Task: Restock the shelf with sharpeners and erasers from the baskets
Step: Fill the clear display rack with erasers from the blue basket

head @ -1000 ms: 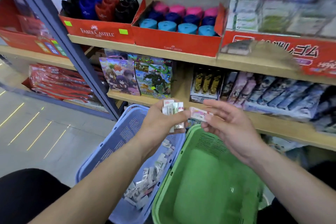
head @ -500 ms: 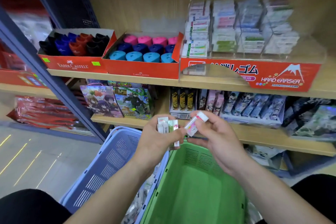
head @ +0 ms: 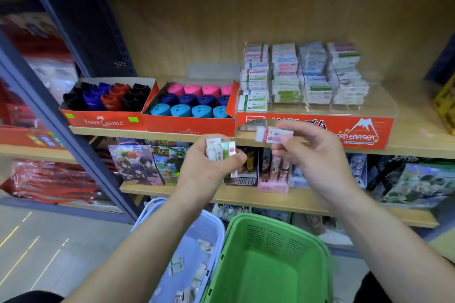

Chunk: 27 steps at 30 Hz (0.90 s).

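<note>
Eraser (head: pixel 274 135), white with pink-banded sleeve, in pinch of right hand (head: pixel 317 162) fingers; left hand (head: pixel 206 170) fingers around eraser stack (head: pixel 219 150).

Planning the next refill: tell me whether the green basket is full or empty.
Empty where visible: the green basket shows only bare floor; its near end is cropped.

Single view: head cam, wide-angle, facing the shelf (head: pixel 418 140) roughly square-on, pitched slightly down. Close range: the hands overlap the upper board's front edge. Left hand (head: pixel 209 170) with the eraser stack (head: pixel 220 150) and right hand (head: pixel 317 155) with one eraser (head: pixel 273 135) sit mid-frame, nearest the lens. Blue basket (head: pixel 214 226) and green basket (head: pixel 246 219) are cut by the bottom edge. Shelf upright (head: pixel 61 130) slants across the left side, and board edges bow toward the corners.
</note>
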Tool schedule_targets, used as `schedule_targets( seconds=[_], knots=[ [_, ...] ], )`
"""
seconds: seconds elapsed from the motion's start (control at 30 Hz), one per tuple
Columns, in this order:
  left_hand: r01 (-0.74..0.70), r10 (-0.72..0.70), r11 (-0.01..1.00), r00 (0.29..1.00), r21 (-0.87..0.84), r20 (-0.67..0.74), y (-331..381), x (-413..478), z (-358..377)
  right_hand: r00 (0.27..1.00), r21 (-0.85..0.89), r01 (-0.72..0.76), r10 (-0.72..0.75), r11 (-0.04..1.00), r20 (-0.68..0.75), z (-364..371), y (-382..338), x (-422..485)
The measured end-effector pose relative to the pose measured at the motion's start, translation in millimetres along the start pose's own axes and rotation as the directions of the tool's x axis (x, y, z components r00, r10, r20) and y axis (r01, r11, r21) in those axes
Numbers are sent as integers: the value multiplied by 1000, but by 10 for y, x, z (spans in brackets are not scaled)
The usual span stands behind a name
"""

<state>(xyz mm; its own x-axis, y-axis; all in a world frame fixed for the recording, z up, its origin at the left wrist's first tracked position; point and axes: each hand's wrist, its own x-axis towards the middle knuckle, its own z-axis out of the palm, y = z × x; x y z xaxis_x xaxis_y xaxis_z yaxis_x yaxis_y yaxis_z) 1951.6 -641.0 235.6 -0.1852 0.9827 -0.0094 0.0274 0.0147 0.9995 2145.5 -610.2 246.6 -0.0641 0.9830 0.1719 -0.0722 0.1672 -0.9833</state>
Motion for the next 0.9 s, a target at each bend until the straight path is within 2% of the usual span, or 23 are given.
schedule_targets(
  seconds=[0.1, 0.23, 0.33, 0.47, 0.6, 0.77, 0.9],
  knots=[
    [-33, 33, 999, 999, -24, -17, 143, 97, -88, 998, -79, 67, -68, 995, -13, 45, -320, 415],
    [-29, 25, 996, 999, -87, -41, 263, 180, -196, 973, -451, 175, -223, 875, -56, 140, -406, 1064],
    [-16, 8, 993, 998, -120, -64, 289, 222, -279, 985, -577, 115, -167, 809, -37, 203, -330, 1373],
    [5, -16, 987, 997, -158, -70, 289, 264, -349, 988, -622, 108, -153, 775, -19, 229, -261, 1474],
    [11, -29, 978, 996, -208, -82, 283, 285, -377, 974, -735, 174, -224, 655, 31, 309, -199, 1445],
    [29, -53, 954, 996, -299, -73, 298, 264, -382, 958, -801, 214, -278, 559, 63, 291, -148, 1450],
    [51, -87, 928, 993, -369, -80, 340, 234, -364, 956, -739, 191, -293, 646, -9, 281, -184, 1398]
  ],
)
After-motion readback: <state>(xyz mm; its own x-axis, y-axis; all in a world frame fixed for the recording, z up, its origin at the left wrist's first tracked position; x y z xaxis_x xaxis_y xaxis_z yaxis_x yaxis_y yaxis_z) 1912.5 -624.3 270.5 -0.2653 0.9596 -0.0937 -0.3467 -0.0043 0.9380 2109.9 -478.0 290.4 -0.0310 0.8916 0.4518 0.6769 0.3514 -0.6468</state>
